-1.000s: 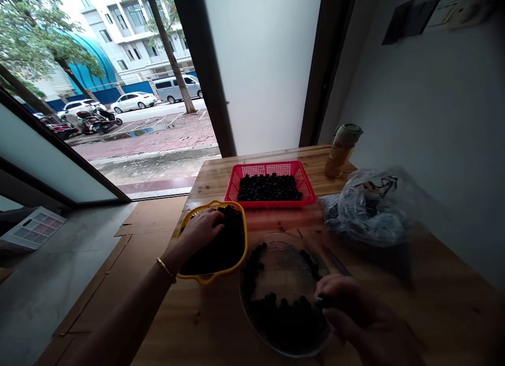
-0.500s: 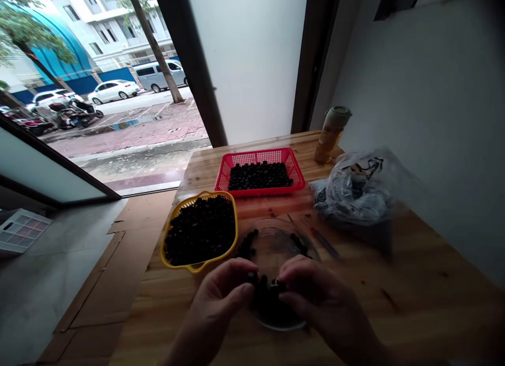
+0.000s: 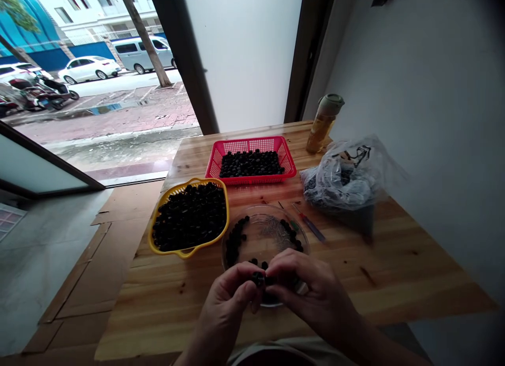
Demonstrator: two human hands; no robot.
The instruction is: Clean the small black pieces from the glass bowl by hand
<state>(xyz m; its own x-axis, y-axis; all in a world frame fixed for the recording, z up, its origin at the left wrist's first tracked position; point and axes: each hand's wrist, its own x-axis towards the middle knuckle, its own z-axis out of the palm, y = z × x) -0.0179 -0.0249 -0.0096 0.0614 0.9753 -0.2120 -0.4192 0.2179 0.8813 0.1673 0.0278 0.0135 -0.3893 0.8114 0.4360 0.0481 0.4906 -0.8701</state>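
My left hand (image 3: 231, 295) is closed in a pinch on a small round black piece (image 3: 258, 278). Facing it, my right hand (image 3: 305, 282) pinches a second dark piece (image 3: 270, 280), and the two parts meet or nearly meet. Both hands are over the near rim of a clear round dish (image 3: 252, 211). Inside the dish, black pieces (image 3: 233, 242) line the left and right sides, and thin silvery bits (image 3: 276, 230) lie toward the back right. My fingers hide part of the near side. The exact kind of the pieces is too small to tell.
A yellow basket (image 3: 188, 252) heaped with black pieces stands left of the dish. Behind is a red basket (image 3: 252, 181) of similar pieces. A screwdriver (image 3: 311, 226), a plastic bag (image 3: 355, 182) and a drink bottle (image 3: 324, 124) are on the right side of the wooden table (image 3: 379, 271).
My hands have drawn closer together, bringing the two held pieces end to end. The view has shifted, so the table and baskets appear higher and farther left.
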